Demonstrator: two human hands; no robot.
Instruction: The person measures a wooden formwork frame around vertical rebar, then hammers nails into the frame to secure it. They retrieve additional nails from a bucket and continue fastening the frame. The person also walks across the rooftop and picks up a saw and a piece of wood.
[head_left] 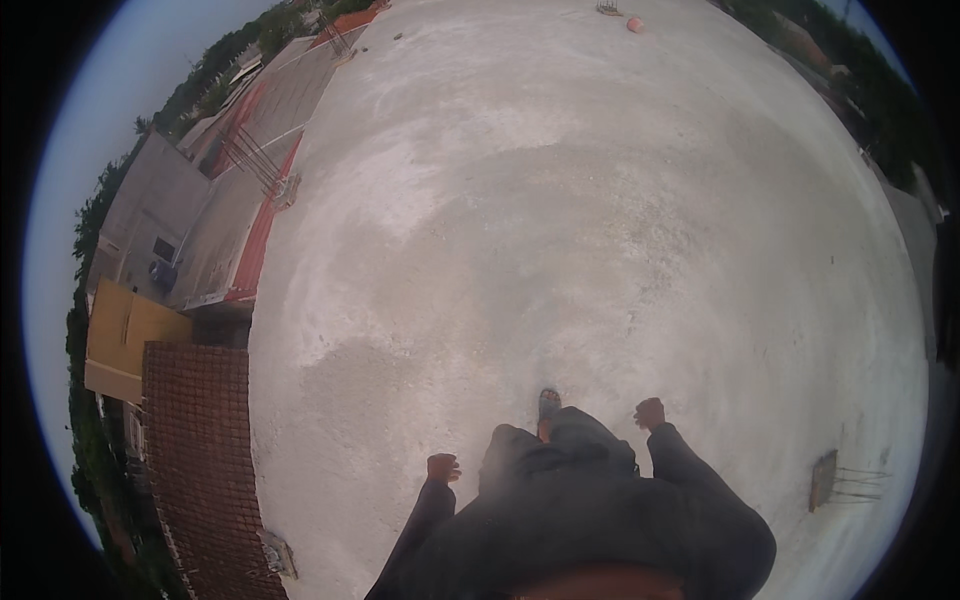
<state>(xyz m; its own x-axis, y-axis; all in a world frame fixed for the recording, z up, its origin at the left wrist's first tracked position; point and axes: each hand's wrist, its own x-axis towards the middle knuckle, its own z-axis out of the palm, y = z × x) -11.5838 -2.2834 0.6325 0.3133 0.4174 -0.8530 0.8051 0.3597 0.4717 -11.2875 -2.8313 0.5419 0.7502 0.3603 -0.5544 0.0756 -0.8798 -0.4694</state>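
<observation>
My left hand (443, 467) hangs beside my left thigh over the concrete roof (480, 290), touching nothing. Its fingers are loosely bent and a little apart, with no object visible in them. Out to the right of my legs is my right hand (650, 413), its fingers curled in and nothing showing in its grip. Both arms are in dark sleeves. One foot in a dark sandal (549, 402) shows ahead of my dark clothing; the other foot is hidden.
Steel rods rise from a column stub (823, 480) at the right and from another stub (286, 192) on the left edge. Beyond that edge lie a brown tiled roof (205, 450) and lower buildings. A reddish round object (635, 24) sits far ahead.
</observation>
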